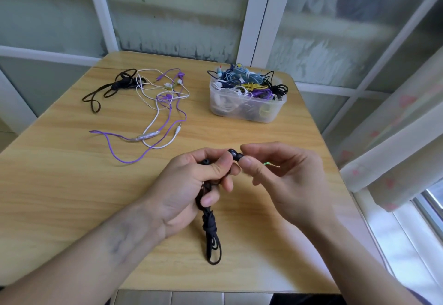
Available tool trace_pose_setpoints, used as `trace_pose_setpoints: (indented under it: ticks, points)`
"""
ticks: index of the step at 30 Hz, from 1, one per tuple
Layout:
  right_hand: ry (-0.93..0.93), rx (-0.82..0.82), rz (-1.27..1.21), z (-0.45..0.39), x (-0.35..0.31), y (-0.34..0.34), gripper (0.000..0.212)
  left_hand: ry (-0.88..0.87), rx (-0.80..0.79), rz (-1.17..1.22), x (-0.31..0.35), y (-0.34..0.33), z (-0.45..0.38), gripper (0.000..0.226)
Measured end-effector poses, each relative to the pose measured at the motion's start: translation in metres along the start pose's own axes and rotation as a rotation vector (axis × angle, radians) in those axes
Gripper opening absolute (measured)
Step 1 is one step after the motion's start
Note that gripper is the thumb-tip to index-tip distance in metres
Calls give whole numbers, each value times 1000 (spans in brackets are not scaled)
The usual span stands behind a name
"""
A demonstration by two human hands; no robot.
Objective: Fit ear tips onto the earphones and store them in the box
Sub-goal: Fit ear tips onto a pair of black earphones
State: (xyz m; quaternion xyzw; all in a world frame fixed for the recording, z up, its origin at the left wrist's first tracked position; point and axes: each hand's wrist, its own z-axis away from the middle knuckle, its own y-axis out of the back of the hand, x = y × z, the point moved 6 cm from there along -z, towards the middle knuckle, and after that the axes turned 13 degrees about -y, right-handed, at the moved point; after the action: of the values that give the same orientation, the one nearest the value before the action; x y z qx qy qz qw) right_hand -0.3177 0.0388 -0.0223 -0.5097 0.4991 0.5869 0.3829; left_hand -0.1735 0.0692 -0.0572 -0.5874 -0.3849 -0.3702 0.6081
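Note:
My left hand [191, 184] grips a pair of black earphones; their coiled black cable [211, 232] hangs from my fist down onto the table. One black earbud [235, 155] sticks out between my left thumb and forefinger. My right hand [282, 175] pinches the tip end of that earbud with thumb and forefinger. A second black earbud [205, 161] peeks out above my left fingers. The clear plastic box [242, 110], heaped with several coiled earphones, stands at the back right of the table.
On the wooden table [72, 184], loose purple and white earphones [165, 110] lie tangled at the back middle, with a brown flat-cable pair [112, 89] to their left. Window frames stand behind the table, and a curtain [395, 137] hangs at the right.

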Motion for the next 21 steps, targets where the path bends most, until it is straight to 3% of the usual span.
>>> trace_pose_setpoints:
  ticks: [6,9,12,17,21]
  points:
    - [65,-17,4,4,-2,-7,15,-1,43,7,-3,-2,-2,11]
    - [-98,-56,-168,2,6,-7,10,-127,55,-124,2,-1,-6,9]
    - [-219,-148,-313,-1,13,-6,17,-268,62,-265,9,-2,-9,17]
    - [40,-167,-106,-11,-3,1,8,-219,61,-191,7,-7,-11,8]
    - [207,-105,141,-13,-5,5,27,-214,46,-155,12,-13,-18,21]
